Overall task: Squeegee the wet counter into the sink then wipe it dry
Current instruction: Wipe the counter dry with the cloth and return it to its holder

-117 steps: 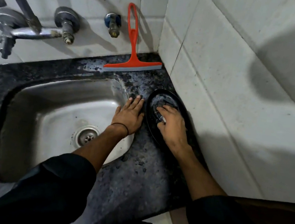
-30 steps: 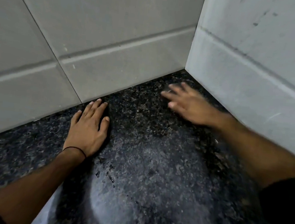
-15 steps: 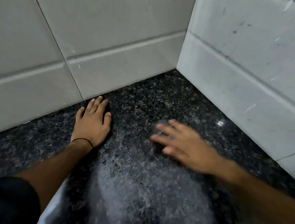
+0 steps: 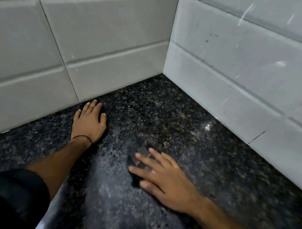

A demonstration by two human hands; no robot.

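1. The right hand (image 4: 165, 180) is being pressed palm-down on the counter (image 4: 192, 130), its fingers (image 4: 140, 170) spread wide over a small dark pad (image 4: 137, 160); whether this is a sponge or a cloth cannot be told.
2. The pad is being covered rather than gripped, and only its far and left edges are showing past the fingertips, so its long axis cannot be judged with confidence.
3. The left hand (image 4: 89, 121) is being held flat and open on the counter, empty, its fingertips almost touching the foot of the tiled wall (image 4: 102, 38); it is probably being used as a brace.
4. The relation that matters: the wet patch is lying to the left of and below the right hand, between the two forearms, where a greyish sheen and scattered droplets (image 4: 109, 155) are showing. The right hand is the nearer one.
5. The granite toward the corner is looking darker and less filmed, though dryness cannot be confirmed.
6. Neither a squeegee nor the sink is being shown, so the direction of the sink cannot be stated.
7. Nothing else is standing on the counter; the two walls are closing off the far sides, and the left forearm (image 4: 58, 164) is lying along the left edge of the wet patch.
8. A dark sleeve (image 4: 3, 197) is being seen at the lower left.
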